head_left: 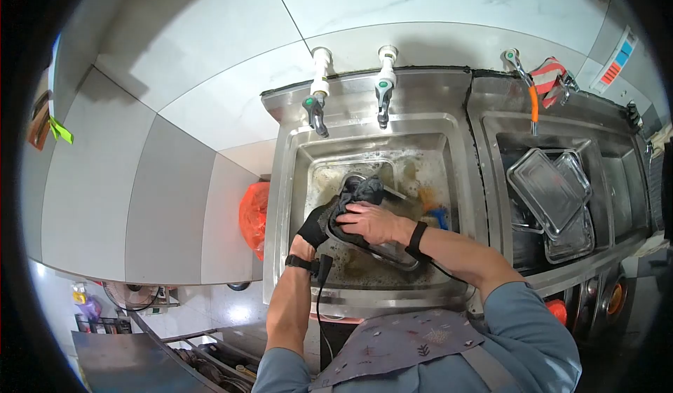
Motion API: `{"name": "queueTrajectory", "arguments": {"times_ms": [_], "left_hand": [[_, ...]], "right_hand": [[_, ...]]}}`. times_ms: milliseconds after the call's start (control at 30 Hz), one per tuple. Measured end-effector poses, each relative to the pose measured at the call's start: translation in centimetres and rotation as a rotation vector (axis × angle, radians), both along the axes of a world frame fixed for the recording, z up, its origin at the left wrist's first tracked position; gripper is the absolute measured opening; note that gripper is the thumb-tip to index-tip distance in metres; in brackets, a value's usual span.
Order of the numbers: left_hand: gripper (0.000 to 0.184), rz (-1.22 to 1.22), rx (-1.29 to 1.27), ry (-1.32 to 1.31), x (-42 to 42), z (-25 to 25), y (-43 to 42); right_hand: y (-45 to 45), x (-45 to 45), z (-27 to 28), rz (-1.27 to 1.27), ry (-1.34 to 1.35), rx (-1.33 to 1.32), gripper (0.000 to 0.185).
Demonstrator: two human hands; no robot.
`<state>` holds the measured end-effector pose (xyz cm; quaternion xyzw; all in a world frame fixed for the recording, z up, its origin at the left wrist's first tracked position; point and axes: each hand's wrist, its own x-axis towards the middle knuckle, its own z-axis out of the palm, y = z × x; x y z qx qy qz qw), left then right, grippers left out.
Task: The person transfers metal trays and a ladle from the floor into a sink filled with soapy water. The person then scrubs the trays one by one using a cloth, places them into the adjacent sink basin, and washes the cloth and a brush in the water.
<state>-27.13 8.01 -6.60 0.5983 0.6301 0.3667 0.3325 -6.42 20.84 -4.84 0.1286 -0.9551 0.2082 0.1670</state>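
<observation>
My left hand (317,225), in a black glove, grips the left side of a small metal container (335,236) over the sink. Bare, my right hand (373,222) presses a dark grey cloth (366,191) against the container, its fingers curled over the bunched fabric. The cloth and my hands hide most of the container. Under them, a metal tray (403,258) lies in the left sink basin (449,161), among murky, foamy water. A blue object (438,217) sits in the water to the right of my right hand.
Two taps (317,112) (384,102) project over the left basin. In the right basin (501,204), several metal trays (550,190) are piled up. Above it hangs a tap with an orange hose (534,112), beside a red-striped cloth (549,77). An orange bag (253,218) stands left of the sink.
</observation>
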Motion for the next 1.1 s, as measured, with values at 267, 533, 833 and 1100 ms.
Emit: {"name": "queueTrajectory", "arguments": {"times_ms": [267,533,833,1100], "left_hand": [[0.035,0.101,-0.183,-0.156,2.1,-0.4,-0.6],[0.034,0.512,-0.290,-0.499,4.3,-0.2,-0.3],[0.040,0.623,0.047,-0.416,4.1,-0.1,-1.6],[0.046,0.604,0.137,-0.570,6.5,0.2,-1.1]], "right_hand": [[1.7,0.1,-2.0,-0.485,0.032,-0.190,0.052],[3.0,2.1,-1.8,-0.723,-0.286,-0.024,0.052],[4.9,4.2,-1.8,-0.946,-0.566,-0.102,0.035],[-1.4,-0.1,-1.1,-0.881,-0.188,-0.325,0.060]]}}
